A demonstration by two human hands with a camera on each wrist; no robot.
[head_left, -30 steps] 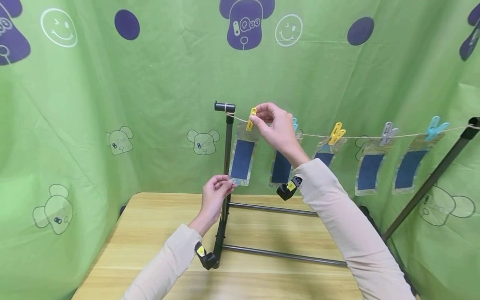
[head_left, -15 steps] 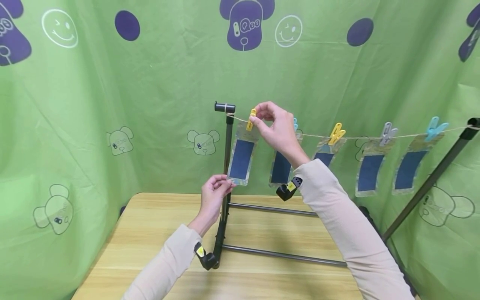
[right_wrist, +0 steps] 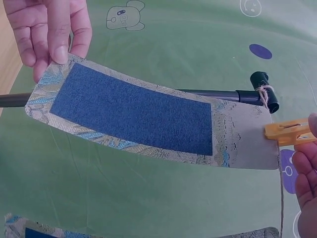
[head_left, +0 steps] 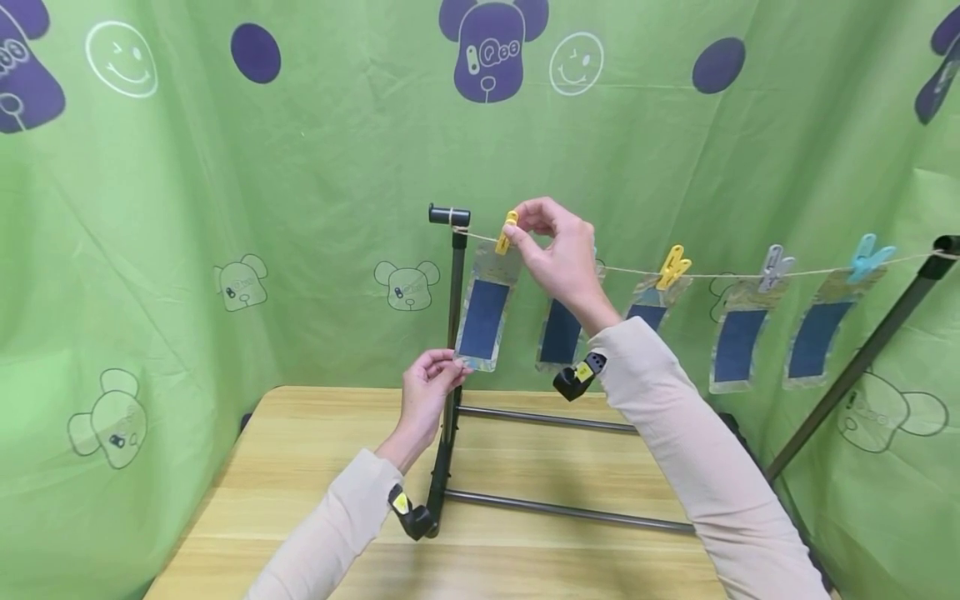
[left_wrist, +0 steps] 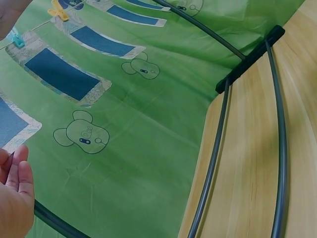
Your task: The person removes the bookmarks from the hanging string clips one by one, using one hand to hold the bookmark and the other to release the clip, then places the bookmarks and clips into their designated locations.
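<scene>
The right hand [head_left: 562,254] pinches a yellow plastic clothespin [head_left: 506,235] at the 12-o'clock end of a blue-panelled, pattern-bordered strip [head_left: 483,321], the left hand [head_left: 426,392] its 7-o'clock corner — seemingly the pegging step, next needing a firm bite on the thin beige twine [head_left: 720,275].

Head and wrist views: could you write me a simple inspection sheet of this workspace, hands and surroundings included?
Surface: wood-patterned table, with a black frame standing on it.
Job's things: leftmost strip in the head view, a yellow clip at its top edge; four more strips hang along the string.
Clutter: nothing seen.
Hands: left hand pinches the leftmost strip's lower corner; right hand pinches the yellow clip.
Cables: nothing seen.
Surroundings: green curtain with bear and smiley prints.
</scene>
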